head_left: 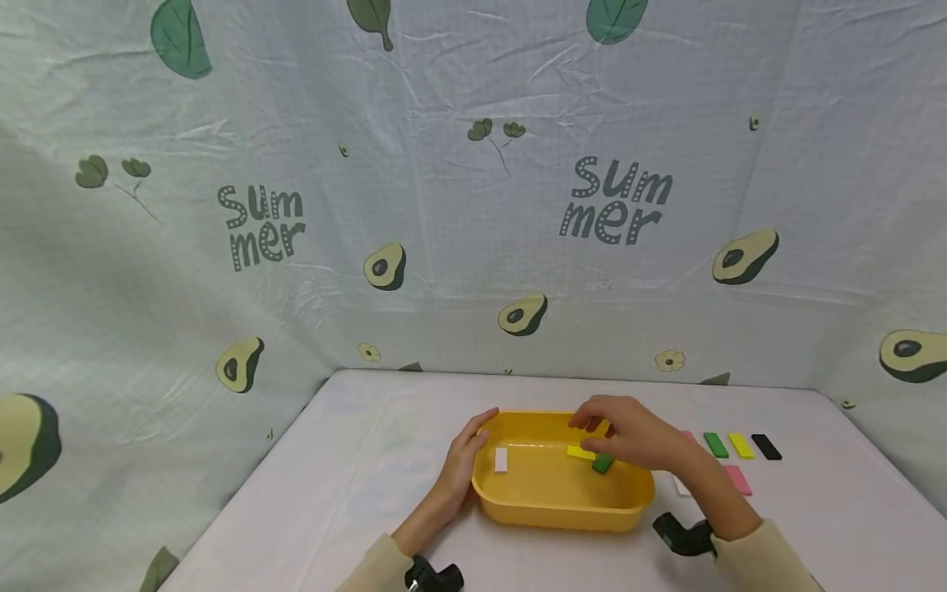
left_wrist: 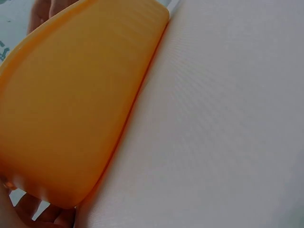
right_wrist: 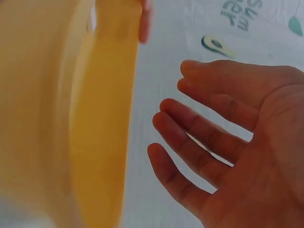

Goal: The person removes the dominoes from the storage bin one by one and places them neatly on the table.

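A yellow bin (head_left: 555,515) sits on the table; its side fills much of the left wrist view (left_wrist: 85,95). Inside it lie a white block (head_left: 501,460) at the left, and a yellow block (head_left: 580,452) and a green block (head_left: 602,464) near each other at the right. My left hand (head_left: 460,464) grips the bin's left end, its curled fingers (left_wrist: 47,213) at the bottom left of the left wrist view. Above the bin's right part hovers my right hand (head_left: 629,429), fingers loosely bent and apart, holding nothing; the right wrist view shows its empty palm (right_wrist: 256,156).
Right of the bin, on the white table (head_left: 355,460), lie a green block (head_left: 716,445), a yellow block (head_left: 741,446), a black block (head_left: 766,446) and a pink block (head_left: 737,480). Another pink block and a white one are partly hidden by my right arm. A patterned sheet (head_left: 444,205) hangs behind.
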`<action>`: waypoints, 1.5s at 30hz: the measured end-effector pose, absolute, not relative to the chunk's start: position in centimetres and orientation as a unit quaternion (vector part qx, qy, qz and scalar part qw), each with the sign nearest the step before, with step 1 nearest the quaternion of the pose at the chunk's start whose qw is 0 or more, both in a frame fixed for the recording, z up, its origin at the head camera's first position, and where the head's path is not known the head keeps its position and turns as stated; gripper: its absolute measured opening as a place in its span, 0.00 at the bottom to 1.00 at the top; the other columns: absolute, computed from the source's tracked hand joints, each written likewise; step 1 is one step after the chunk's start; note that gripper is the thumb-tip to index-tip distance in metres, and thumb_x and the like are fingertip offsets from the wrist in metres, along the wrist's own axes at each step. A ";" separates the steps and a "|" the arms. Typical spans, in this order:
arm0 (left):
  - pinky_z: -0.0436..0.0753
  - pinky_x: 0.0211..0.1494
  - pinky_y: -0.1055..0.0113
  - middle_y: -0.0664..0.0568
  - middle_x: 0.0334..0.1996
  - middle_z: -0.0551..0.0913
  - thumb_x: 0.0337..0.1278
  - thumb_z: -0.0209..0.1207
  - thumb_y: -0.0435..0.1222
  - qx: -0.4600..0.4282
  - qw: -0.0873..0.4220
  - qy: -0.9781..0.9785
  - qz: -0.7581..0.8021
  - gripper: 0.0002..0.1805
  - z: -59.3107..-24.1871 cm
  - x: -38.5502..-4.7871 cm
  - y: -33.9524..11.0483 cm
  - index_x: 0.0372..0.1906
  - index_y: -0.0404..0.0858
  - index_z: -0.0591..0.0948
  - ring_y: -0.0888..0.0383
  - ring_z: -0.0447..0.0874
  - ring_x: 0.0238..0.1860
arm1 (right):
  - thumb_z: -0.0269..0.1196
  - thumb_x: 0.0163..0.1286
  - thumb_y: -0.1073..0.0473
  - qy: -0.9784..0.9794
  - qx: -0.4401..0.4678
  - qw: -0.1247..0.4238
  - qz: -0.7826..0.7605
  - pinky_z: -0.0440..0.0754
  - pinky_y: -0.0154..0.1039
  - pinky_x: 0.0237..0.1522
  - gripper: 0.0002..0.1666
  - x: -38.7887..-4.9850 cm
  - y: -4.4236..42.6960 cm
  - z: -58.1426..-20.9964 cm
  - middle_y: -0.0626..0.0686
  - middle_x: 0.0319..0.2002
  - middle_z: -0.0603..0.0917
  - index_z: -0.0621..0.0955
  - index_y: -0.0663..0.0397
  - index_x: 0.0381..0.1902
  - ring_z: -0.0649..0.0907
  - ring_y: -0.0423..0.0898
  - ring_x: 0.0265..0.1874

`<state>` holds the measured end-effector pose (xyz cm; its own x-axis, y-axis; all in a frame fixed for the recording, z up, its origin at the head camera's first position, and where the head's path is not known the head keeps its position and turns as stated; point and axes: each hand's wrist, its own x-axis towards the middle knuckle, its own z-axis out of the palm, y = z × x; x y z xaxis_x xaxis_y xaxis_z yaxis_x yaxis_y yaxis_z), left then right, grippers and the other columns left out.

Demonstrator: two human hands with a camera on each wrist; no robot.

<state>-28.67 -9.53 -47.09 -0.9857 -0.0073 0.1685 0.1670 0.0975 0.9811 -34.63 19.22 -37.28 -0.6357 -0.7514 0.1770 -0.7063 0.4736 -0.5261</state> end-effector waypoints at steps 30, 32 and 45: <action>0.51 0.85 0.42 0.44 0.79 0.65 0.82 0.40 0.39 -0.058 0.071 -0.750 -0.655 0.26 -47.3 -28.3 -9.4 0.78 0.37 0.67 0.43 0.56 0.82 | 0.63 0.70 0.61 0.881 -0.439 0.042 -0.173 0.83 0.49 0.63 0.12 -32.8 8.3 -43.4 0.48 0.50 0.87 0.88 0.51 0.49 0.84 0.47 0.52; 0.52 0.85 0.42 0.44 0.79 0.65 0.82 0.40 0.39 -0.059 0.071 -0.749 -0.656 0.26 -47.3 -28.3 -9.4 0.78 0.37 0.67 0.43 0.56 0.82 | 0.65 0.68 0.60 0.884 -0.430 0.042 -0.179 0.84 0.48 0.60 0.10 -32.8 8.3 -43.3 0.47 0.47 0.87 0.89 0.50 0.45 0.84 0.45 0.47; 0.53 0.84 0.42 0.44 0.79 0.64 0.82 0.40 0.38 -0.057 0.068 -0.746 -0.660 0.26 -46.9 -28.5 -9.6 0.78 0.39 0.67 0.42 0.56 0.82 | 0.72 0.61 0.57 0.900 -0.398 0.020 -0.175 0.84 0.41 0.47 0.06 -32.9 8.1 -43.0 0.42 0.35 0.81 0.86 0.46 0.36 0.76 0.39 0.33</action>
<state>-28.51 -9.63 -46.89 -0.9841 -0.0049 0.1775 0.1755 0.1220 0.9769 -32.85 8.13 -42.97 -0.6817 -0.7242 0.1035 -0.7103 0.6214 -0.3307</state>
